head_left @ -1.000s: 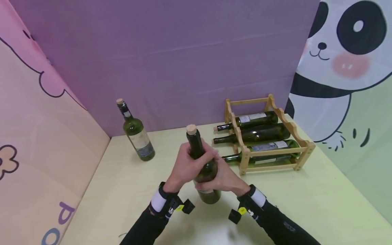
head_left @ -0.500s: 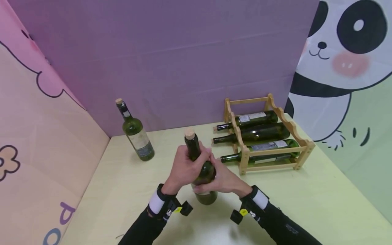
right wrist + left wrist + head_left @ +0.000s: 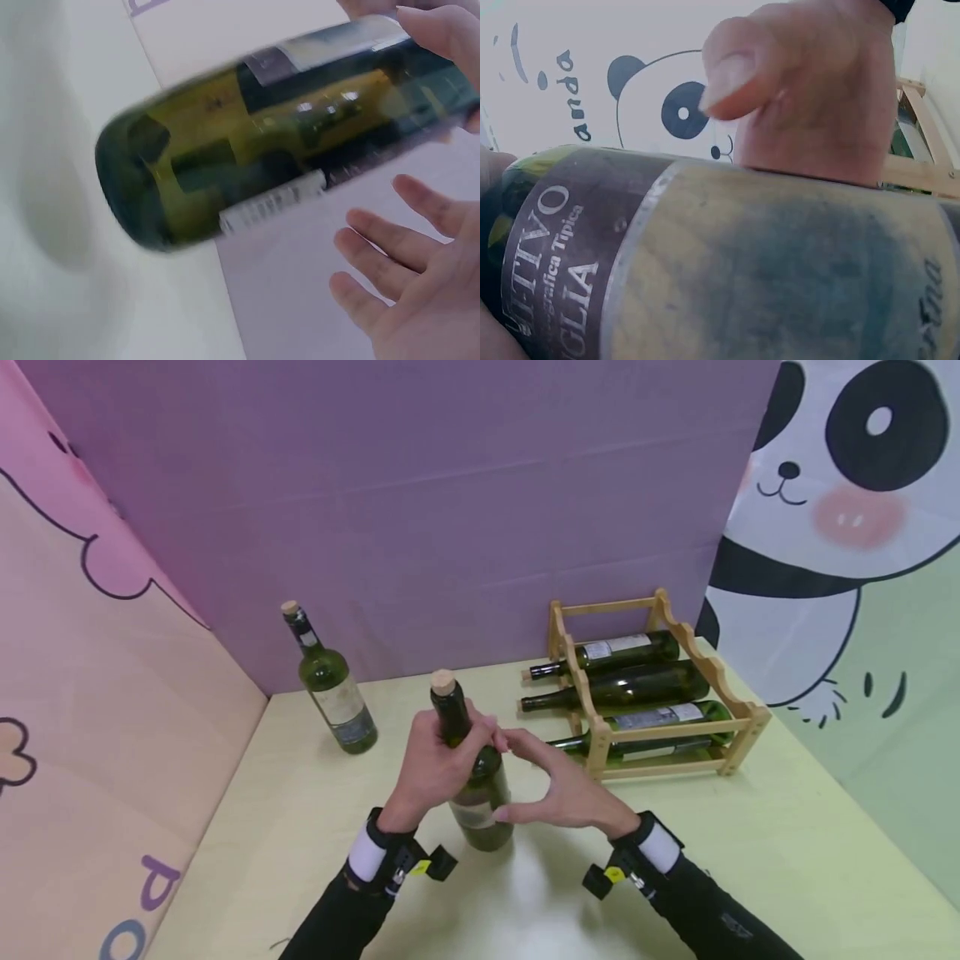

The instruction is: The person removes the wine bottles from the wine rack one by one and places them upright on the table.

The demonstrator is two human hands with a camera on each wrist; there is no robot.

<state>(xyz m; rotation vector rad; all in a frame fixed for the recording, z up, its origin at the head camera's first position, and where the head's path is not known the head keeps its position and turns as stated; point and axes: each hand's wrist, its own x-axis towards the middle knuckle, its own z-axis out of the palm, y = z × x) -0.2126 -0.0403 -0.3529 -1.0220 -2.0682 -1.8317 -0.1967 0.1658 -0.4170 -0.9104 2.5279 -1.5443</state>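
Observation:
My left hand [image 3: 438, 760] grips a corked green wine bottle [image 3: 480, 806] round its neck and shoulder. The bottle is tilted, its cork towards the far left, and its base hangs above the table in the right wrist view. A cream and dark label [image 3: 780, 262] fills the left wrist view. Beside the bottle's right side is my right hand [image 3: 566, 785], its fingers spread and its thumb tip near the label. In the right wrist view several straight fingers [image 3: 390, 255] stand apart from the glass.
A second corked wine bottle [image 3: 337, 697] stands upright at the back left of the table [image 3: 247, 827]. At the back right a wooden wine rack [image 3: 675, 772] holds several lying bottles, necks pointing left. Printed cloth walls [image 3: 420, 527] enclose the table's back and sides.
The right hand has loosened from the bottle and drawn off to the right, its fingers spreading. The left hand has shifted slightly left with the bottle still in its grip.

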